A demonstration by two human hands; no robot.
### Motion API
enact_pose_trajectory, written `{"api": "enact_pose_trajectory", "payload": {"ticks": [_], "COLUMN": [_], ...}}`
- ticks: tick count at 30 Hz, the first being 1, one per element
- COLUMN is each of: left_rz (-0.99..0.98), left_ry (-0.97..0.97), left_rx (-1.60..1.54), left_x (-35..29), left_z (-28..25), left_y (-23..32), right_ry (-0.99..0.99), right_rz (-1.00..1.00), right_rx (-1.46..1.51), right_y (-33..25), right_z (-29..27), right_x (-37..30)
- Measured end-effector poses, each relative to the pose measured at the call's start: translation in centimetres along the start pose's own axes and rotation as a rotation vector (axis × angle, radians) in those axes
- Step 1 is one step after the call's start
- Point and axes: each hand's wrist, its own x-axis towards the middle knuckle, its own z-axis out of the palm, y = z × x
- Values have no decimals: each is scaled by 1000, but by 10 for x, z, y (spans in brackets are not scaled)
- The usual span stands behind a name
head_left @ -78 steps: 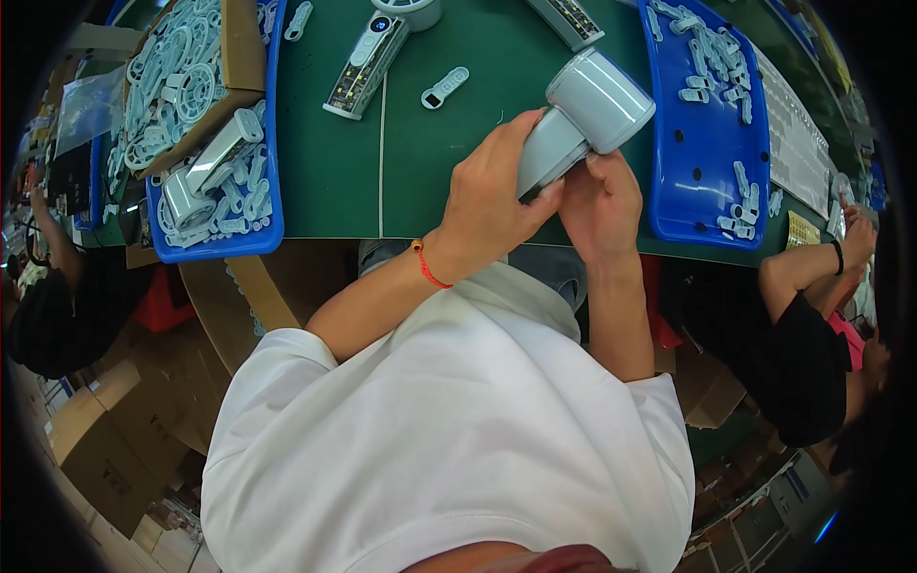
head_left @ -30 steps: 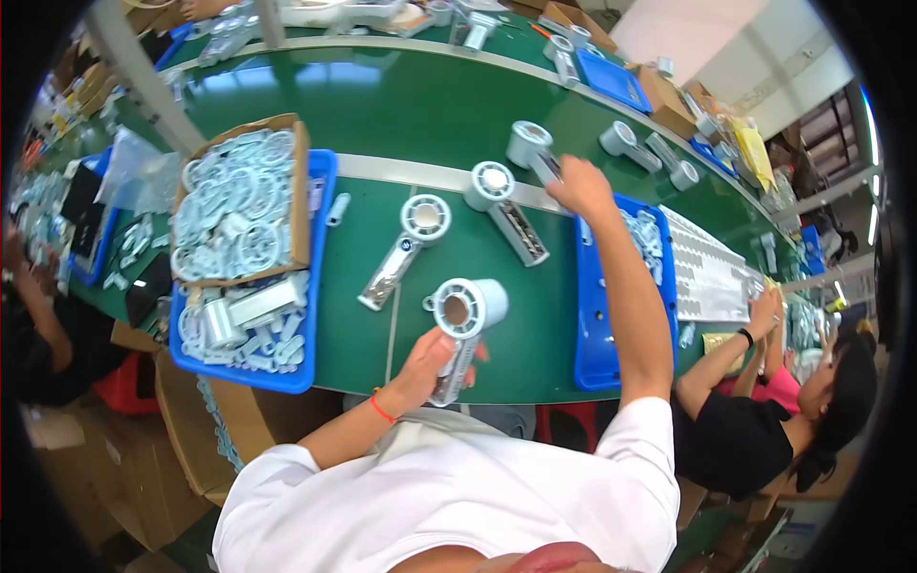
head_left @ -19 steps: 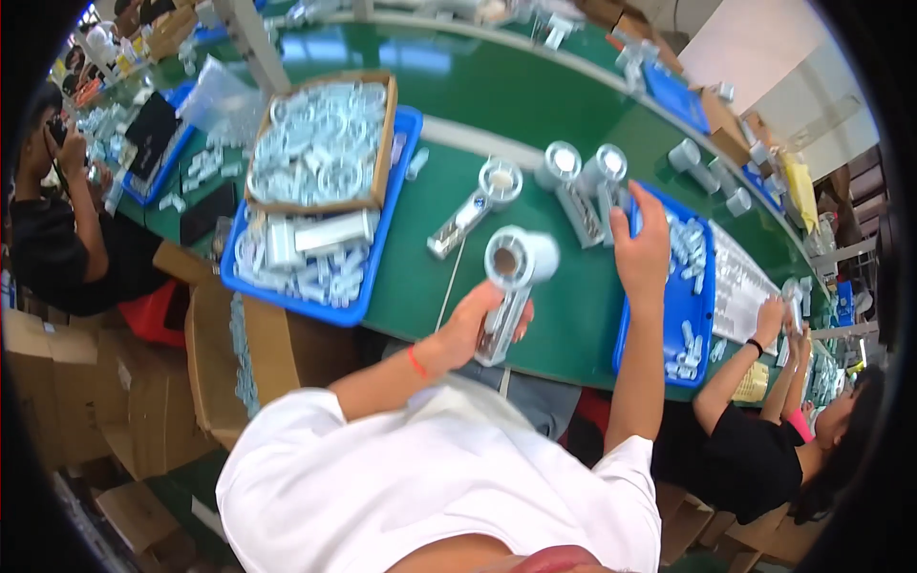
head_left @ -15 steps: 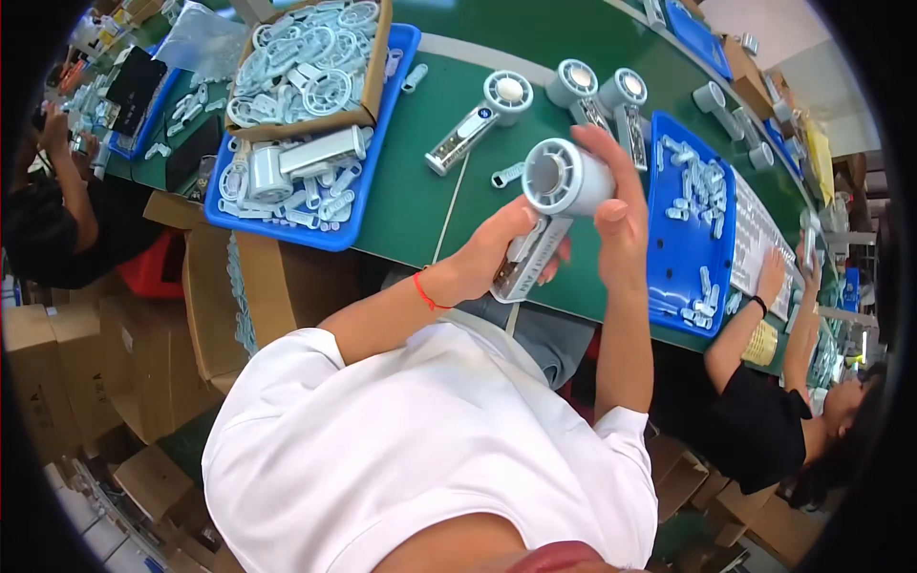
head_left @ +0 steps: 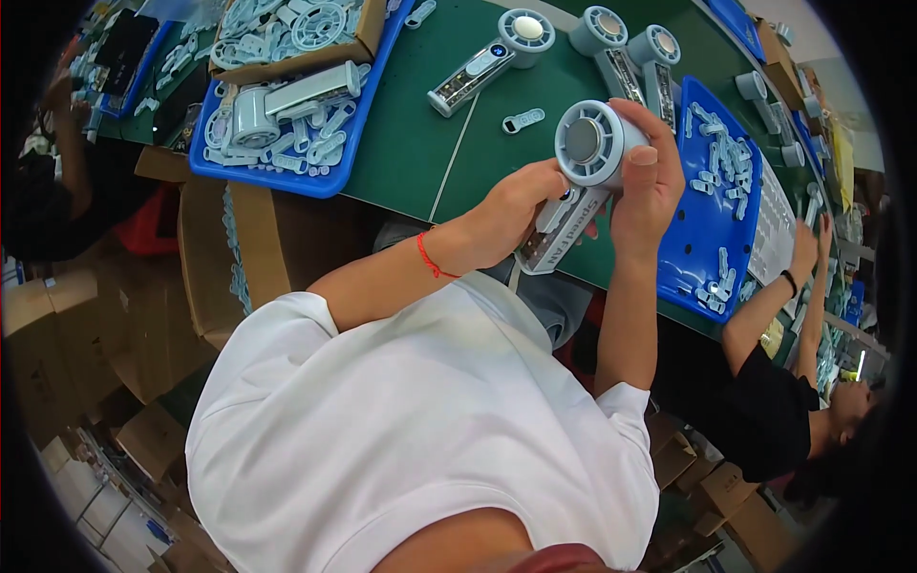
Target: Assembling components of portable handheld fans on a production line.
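A pale blue handheld fan (head_left: pixel 573 229) is tilted above the table's near edge, its round slotted head up. My right hand (head_left: pixel 651 186) wraps around the far side of the head. My left hand (head_left: pixel 516 212) is closed at the neck and handle, its thumb near a pale strip piece on the handle's front; its other fingers are partly hidden. Printed lettering and a see-through section with inner parts show on the handle. Beyond my hands, one loose pale cover piece (head_left: pixel 523 120) lies on the green table (head_left: pixel 401 172).
Another fan (head_left: pixel 525 38) lies ahead, with two more (head_left: pixel 604 31) to its right. At the left, a blue tray (head_left: pixel 349 172) carries a carton and parts. A second blue tray (head_left: pixel 683 253) with small pieces lies at the right. Near it, a co-worker's arm (head_left: pixel 764 310) reaches over the table.
The fan and both hands have shifted slightly right and up in the picture. The table and trays also sit higher in view. My grip looks much the same.
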Motion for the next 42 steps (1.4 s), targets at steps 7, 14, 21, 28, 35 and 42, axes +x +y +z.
{"api": "enact_pose_trajectory", "payload": {"ticks": [7, 14, 21, 28, 35, 42], "left_rz": [-27, 66, 1, 3, -43, -89], "left_ry": [73, 100, 139, -108, -173, -218], "left_rx": [-166, -57, -25, 53, 20, -11], "left_x": [2, -1, 2, 0, -10, -5], "left_z": [3, 2, -7, -16, -25, -26], "left_y": [2, -4, 3, 1, -9, -14], "right_ry": [23, 15, -18, 34, 102, 118], "right_rz": [9, 78, -1, 132, 310, 353], "right_rx": [18, 110, 58, 200, 274, 395], "right_y": [15, 22, 16, 20, 20, 26], "right_z": [0, 1, 11, 6, 15, 8], "right_x": [7, 11, 11, 14, 10, 7]}}
